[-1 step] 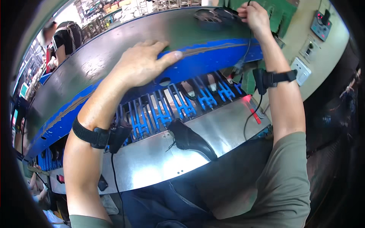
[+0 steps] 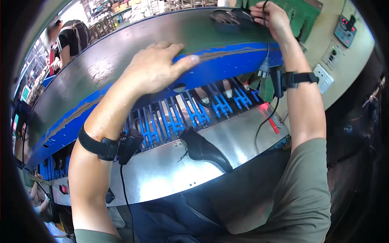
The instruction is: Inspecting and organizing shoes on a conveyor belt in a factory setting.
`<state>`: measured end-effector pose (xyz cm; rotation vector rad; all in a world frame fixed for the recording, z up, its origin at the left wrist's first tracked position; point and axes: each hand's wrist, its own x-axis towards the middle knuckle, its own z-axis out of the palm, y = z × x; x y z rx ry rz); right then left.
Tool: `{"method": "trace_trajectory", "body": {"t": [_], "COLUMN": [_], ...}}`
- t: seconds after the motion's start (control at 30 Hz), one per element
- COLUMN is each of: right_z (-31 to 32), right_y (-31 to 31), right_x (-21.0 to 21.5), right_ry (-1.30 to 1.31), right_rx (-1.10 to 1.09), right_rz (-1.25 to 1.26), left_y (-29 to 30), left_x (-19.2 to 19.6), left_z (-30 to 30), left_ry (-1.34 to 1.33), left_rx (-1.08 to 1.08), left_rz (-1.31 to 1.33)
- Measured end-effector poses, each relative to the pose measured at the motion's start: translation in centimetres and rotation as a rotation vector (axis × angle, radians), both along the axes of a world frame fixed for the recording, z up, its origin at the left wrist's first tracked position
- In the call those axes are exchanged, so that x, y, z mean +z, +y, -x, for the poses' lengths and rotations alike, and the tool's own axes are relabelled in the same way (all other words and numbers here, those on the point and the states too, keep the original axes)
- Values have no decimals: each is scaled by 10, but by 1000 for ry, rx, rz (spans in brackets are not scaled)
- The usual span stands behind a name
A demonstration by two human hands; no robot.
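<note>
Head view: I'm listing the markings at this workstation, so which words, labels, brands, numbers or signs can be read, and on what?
No text can be read clearly enough to quote.
Control panel on the wall: red lit display, too small and blurred to read.
Screen at far left: too small to read.
Black cable in the right hand: no lettering can be made out.
Black shoe: none visible.

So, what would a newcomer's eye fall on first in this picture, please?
Probably the black shoe, near the middle on the shiny metal ledge, with blue bars behind it. Next, perhaps, the right hand at the upper right, holding a cord whose plug hangs below. The left hand is spread over the dark surface, left of centre.
</note>
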<state>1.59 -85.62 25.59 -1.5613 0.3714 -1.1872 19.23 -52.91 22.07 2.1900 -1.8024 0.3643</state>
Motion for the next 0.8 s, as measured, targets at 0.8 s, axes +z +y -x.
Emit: {"method": "trace_trajectory", "body": {"t": [0.8], "right_z": [16], "right_y": [57], "right_x": [-39], "right_ry": [343], "right_rx": [-589], "right_rz": [883], "left_y": [5], "left_x": [-1], "left_z": [4], "left_ry": [-103], "left_rx": [5], "left_rz": [33]}}
